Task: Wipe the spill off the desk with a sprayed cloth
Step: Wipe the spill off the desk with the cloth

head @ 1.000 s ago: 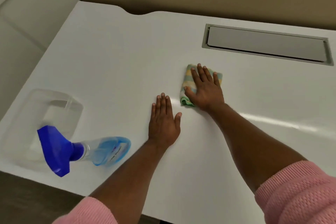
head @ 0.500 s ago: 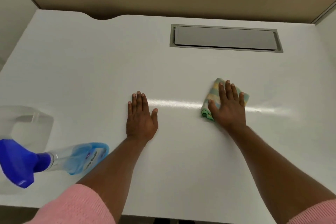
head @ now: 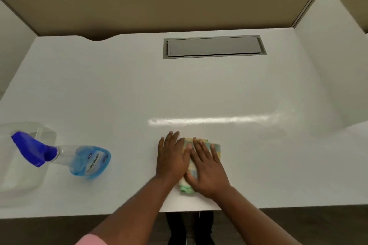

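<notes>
A folded cloth (head: 216, 146) with yellow, green and blue stripes lies on the white desk (head: 119, 95), close to its front edge. My right hand (head: 207, 171) presses flat on top of the cloth, fingers spread, and covers most of it. Just left of it, my left hand (head: 171, 157) lies flat on the desk with its thumb side touching the cloth's left edge. A spray bottle (head: 87, 161) with a blue trigger head and blue liquid sits at the front left, apart from both hands. I cannot make out any spill; only a bright glare streak (head: 209, 120) crosses the desk.
A clear plastic container (head: 22, 183) stands at the far left, behind the bottle's trigger head. A grey cable hatch (head: 214, 46) is set into the back of the desk. A tan partition runs along the back, a white side panel (head: 328, 65) rises at the right.
My right hand has slid the cloth left and toward the front edge until it meets my left hand. The view has pulled back and shifted right.
</notes>
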{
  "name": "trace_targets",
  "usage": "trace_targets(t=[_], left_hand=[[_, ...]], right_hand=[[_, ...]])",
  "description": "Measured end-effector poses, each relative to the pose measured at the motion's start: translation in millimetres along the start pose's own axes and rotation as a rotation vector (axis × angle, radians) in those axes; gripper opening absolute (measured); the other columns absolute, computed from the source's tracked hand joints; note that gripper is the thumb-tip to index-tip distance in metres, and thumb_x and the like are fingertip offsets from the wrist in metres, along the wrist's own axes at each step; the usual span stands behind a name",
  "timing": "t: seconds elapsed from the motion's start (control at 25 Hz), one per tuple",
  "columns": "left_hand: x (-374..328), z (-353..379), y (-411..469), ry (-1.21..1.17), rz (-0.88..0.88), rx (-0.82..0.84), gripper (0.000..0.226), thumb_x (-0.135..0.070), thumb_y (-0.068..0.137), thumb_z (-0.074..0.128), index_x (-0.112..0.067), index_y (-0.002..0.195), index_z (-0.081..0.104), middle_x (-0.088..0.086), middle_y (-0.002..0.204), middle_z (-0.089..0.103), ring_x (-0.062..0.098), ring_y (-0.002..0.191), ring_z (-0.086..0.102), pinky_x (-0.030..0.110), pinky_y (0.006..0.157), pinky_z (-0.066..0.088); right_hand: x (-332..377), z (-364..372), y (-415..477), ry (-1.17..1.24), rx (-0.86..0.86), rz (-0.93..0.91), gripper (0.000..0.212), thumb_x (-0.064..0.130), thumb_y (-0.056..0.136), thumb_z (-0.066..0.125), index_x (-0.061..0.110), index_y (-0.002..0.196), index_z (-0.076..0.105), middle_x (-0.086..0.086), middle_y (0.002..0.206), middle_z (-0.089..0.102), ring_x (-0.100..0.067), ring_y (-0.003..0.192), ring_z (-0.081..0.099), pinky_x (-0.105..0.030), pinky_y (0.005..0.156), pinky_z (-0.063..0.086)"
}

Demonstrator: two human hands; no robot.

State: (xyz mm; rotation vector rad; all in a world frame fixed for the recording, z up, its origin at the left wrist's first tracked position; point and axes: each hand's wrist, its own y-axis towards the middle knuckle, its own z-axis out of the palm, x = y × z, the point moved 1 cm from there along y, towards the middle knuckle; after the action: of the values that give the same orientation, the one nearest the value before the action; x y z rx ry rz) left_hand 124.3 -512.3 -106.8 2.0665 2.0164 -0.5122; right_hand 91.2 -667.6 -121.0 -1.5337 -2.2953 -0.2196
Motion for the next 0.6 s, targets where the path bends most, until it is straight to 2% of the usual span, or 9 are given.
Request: trace_targets(t=[0.12, 0.24, 0.32, 0.4, 0.44, 0.52, 0.6], left_hand=[[-29.9, -2.2, -20.4, -0.121, -0.108, 0.013, 0.058, -0.058, 0.097, 0.028, -0.019, 0.123, 0.062, 0.0, 0.131, 0.063, 0.021, 0.128, 0.052, 0.039, 0.112, 0.034], [-56.0, -11.9, -20.0, -0.377, -0.243, 0.118, 0.031, -0.047, 0.101, 0.046, -0.023, 0.12, 0.052, -0.001, 0.113, 0.067, 0.022, 0.105, 0.061, 0.038, 0.096, 0.048], [-67.5, -18.4, -17.2, -0.529, -0.303, 0.158, 0.018, -0.038, 0.103, 0.05, -0.027, 0.117, 0.046, 0.0, 0.109, 0.067, 0.023, 0.098, 0.064, 0.039, 0.087, 0.054], [-73.2, -27.9, -13.6, -0.626, -0.318, 0.109, 0.012, -0.031, 0.103, 0.053, -0.028, 0.113, 0.047, 0.0, 0.105, 0.065, 0.023, 0.096, 0.064, 0.039, 0.085, 0.055], [-75.3, -34.3, -11.4, -0.683, -0.32, 0.077, 0.01, -0.028, 0.102, 0.054, -0.027, 0.111, 0.049, 0.0, 0.103, 0.065, 0.023, 0.095, 0.064, 0.038, 0.085, 0.055], [-80.4, -51.8, -3.2, -0.801, -0.308, 0.018, 0.009, -0.022, 0.101, 0.058, -0.022, 0.108, 0.053, 0.002, 0.103, 0.066, 0.023, 0.095, 0.063, 0.034, 0.081, 0.052], [-86.6, -75.2, 7.5, -0.888, -0.289, -0.027, 0.01, -0.019, 0.1, 0.06, -0.019, 0.109, 0.056, 0.005, 0.106, 0.068, 0.023, 0.097, 0.065, 0.031, 0.079, 0.053]], right_hand=[[-3.2, -1.3, -27.3, 0.124, -0.029, 0.02, 0.086, 0.06, 0.098, 0.045, 0.014, 0.164, 0.012, -0.003, 0.172, -0.004, -0.013, 0.158, -0.009, -0.045, 0.128, 0.005], [-8.2, -6.7, -32.8, 0.262, -0.083, 0.081, 0.092, 0.059, 0.095, 0.05, 0.011, 0.163, 0.01, -0.003, 0.172, -0.007, -0.013, 0.158, -0.01, -0.041, 0.128, 0.004], [-15.0, -16.1, -32.7, 0.326, -0.139, 0.119, 0.096, 0.06, 0.093, 0.051, 0.013, 0.163, 0.008, -0.003, 0.172, -0.006, -0.014, 0.158, -0.007, -0.041, 0.129, 0.005], [-25.0, -31.0, -30.3, 0.406, -0.214, 0.192, 0.102, 0.066, 0.089, 0.054, 0.019, 0.164, 0.003, 0.0, 0.173, -0.003, -0.013, 0.158, -0.002, -0.035, 0.127, 0.007], [-30.3, -39.9, -28.2, 0.496, -0.239, 0.266, 0.106, 0.068, 0.087, 0.059, 0.023, 0.164, 0.002, 0.003, 0.172, 0.002, -0.01, 0.157, 0.006, -0.032, 0.125, 0.013], [-33.1, -66.4, -19.3, 0.77, -0.228, 0.434, 0.111, 0.063, 0.08, 0.075, 0.03, 0.163, 0.009, 0.011, 0.163, 0.027, -0.008, 0.144, 0.034, -0.028, 0.113, 0.033], [-32.6, -91.5, -5.5, 1.05, -0.206, 0.452, 0.096, 0.049, 0.074, 0.085, 0.026, 0.153, 0.037, 0.009, 0.141, 0.059, -0.013, 0.121, 0.061, -0.025, 0.094, 0.049]])
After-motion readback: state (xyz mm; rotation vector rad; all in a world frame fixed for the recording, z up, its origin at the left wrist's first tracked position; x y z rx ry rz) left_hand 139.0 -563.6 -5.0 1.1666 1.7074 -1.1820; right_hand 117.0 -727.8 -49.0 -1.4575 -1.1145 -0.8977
